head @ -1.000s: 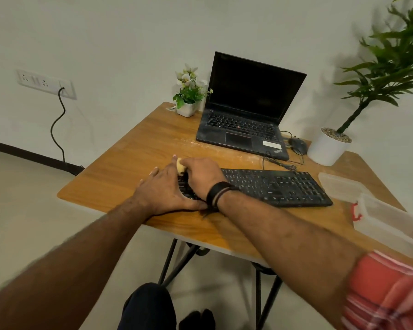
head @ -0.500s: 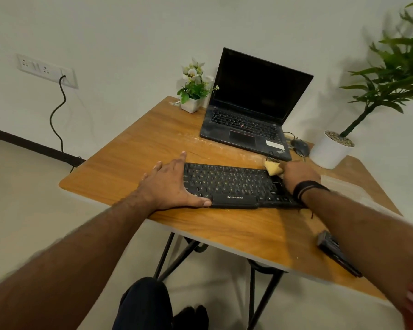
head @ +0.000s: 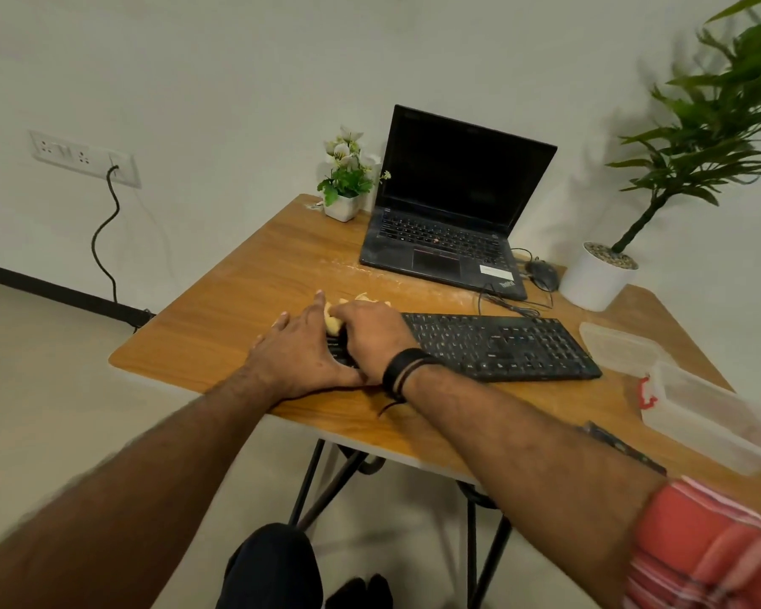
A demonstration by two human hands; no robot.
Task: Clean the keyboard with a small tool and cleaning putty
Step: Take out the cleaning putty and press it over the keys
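Wooden table [head: 247,296], mid-frame: left hand [head: 297,360] flat, steadying keyboard [head: 497,345]; right hand [head: 372,340] presses yellow putty [head: 332,323] onto leftmost keys. Next: lift, reposition rightward.

Soft even light, blurred warped edges
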